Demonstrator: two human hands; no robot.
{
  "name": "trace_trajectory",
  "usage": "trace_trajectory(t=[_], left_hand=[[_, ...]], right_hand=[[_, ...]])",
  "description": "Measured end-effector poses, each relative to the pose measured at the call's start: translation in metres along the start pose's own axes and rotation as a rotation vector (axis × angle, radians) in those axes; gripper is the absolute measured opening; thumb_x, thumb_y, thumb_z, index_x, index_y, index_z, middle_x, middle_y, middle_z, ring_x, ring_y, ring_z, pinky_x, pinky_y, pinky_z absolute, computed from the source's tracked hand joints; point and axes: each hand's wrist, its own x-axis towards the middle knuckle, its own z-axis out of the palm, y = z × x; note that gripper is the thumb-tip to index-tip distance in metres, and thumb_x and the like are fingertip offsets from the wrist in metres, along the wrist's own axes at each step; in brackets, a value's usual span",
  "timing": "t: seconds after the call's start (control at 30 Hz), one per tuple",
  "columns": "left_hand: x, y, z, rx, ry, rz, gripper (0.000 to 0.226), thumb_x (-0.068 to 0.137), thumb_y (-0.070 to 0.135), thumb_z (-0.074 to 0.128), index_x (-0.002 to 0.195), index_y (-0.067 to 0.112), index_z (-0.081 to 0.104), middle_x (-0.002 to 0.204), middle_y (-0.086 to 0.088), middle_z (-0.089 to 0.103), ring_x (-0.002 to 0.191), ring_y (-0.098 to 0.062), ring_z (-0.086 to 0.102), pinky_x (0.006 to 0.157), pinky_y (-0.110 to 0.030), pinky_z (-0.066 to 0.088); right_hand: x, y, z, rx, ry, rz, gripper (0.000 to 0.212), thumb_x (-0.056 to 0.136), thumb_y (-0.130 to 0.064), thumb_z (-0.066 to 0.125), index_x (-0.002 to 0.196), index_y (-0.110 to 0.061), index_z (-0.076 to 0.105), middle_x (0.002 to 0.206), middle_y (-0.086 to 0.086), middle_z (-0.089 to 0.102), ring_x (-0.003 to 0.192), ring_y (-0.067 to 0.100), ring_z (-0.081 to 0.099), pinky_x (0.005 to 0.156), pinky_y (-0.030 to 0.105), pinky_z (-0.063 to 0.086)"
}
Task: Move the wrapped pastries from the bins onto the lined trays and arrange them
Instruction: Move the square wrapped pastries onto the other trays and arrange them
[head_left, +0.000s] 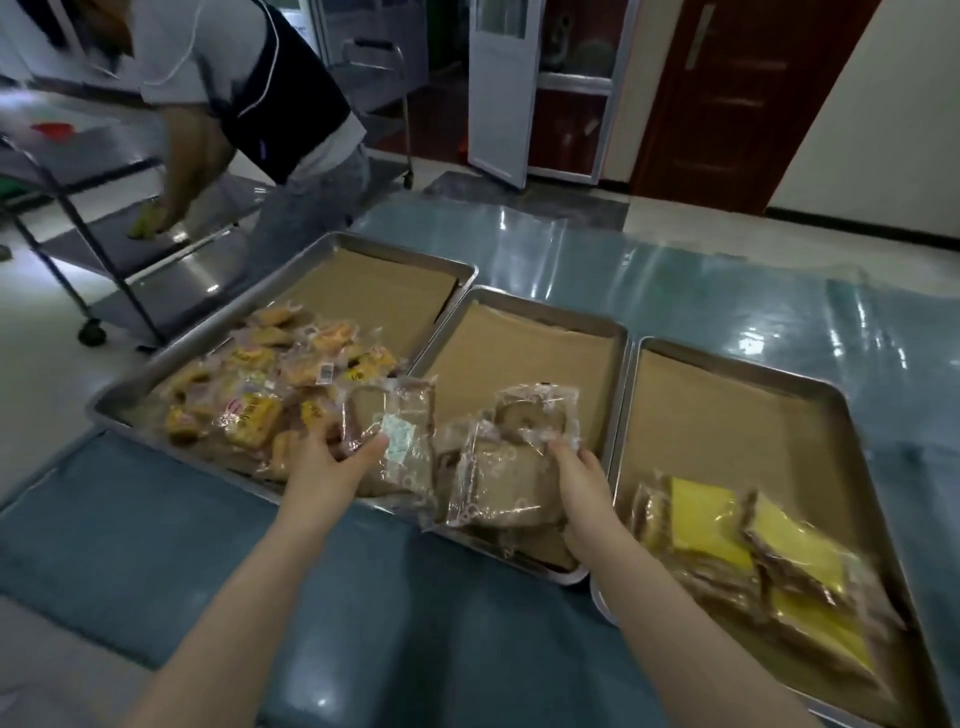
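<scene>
Three metal trays lined with brown paper lie side by side on the table. The left tray (332, 244) holds a heap of yellow-wrapped pastries (270, 384) at its near end. My left hand (327, 457) grips a clear-wrapped brown pastry (400, 441) over the gap between the left and middle tray (550, 312). My right hand (582, 478) holds another clear-wrapped brown pastry (514, 467) above the middle tray's near end, where more brown packs lie. The right tray (743, 374) carries several yellow and brown wrapped pastries (753, 561) near its front.
The table has a shiny teal cover (675, 280). Another person (249, 104) bends over a wheeled steel cart (104, 249) at the back left. A white door (498, 88) and a brown door (743, 93) stand behind.
</scene>
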Motion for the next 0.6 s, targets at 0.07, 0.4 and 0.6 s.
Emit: trace_trajectory(t=[0.07, 0.4, 0.6], left_hand=[[0.018, -0.001, 0.008, 0.011, -0.029, -0.038, 0.028, 0.08, 0.033, 0.072, 0.103, 0.023, 0.06, 0.095, 0.009, 0.067, 0.09, -0.012, 0.063, 0.079, -0.03, 0.05], [0.076, -0.012, 0.087, 0.349, 0.088, 0.312, 0.032, 0.076, 0.013, 0.072, 0.092, 0.033, 0.053, 0.086, 0.02, 0.058, 0.082, -0.011, 0.058, 0.067, -0.02, 0.042], [0.075, -0.055, 0.108, 0.777, -0.135, 0.341, 0.043, 0.078, 0.016, 0.066, 0.117, 0.028, 0.053, 0.125, 0.002, 0.056, 0.129, -0.024, 0.04, 0.112, -0.054, 0.012]], right_hand=[[0.017, -0.005, 0.0, 0.059, 0.019, -0.025, 0.069, 0.088, -0.048, 0.058, 0.144, -0.017, 0.034, 0.14, 0.003, 0.046, 0.125, 0.026, 0.047, 0.104, 0.05, 0.038], [0.081, -0.023, -0.013, -0.247, 0.338, -0.726, 0.036, 0.077, -0.003, 0.065, 0.098, -0.027, 0.048, 0.109, 0.0, 0.055, 0.095, 0.018, 0.056, 0.081, 0.031, 0.049], [0.081, 0.033, -0.012, -0.858, 0.186, -0.736, 0.049, 0.068, -0.003, 0.072, 0.099, -0.028, 0.046, 0.139, -0.009, 0.041, 0.131, 0.018, 0.032, 0.106, 0.03, 0.031]])
